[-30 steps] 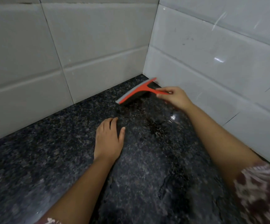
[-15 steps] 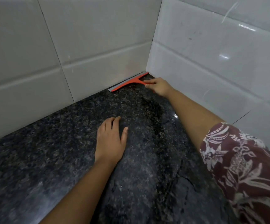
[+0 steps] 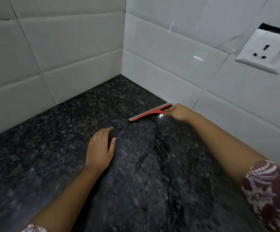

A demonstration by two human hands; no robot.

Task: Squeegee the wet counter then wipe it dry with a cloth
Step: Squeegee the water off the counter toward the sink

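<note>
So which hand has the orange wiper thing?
The right hand holds the orange squeegee by its handle, close to the wall. The left hand rests flat on the dark counter, holding nothing.

Wet speckled granite counter (image 3: 69,139), glossy tiles (image 3: 161,47).

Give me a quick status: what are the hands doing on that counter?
Right hand grips squeegee, blade down on wet counter. Left hand flat on counter. Nothing blocking the blade.

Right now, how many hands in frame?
2. The left hand rests flat on the counter, mid-frame. The right hand grips the squeegee handle by the right wall.
</note>
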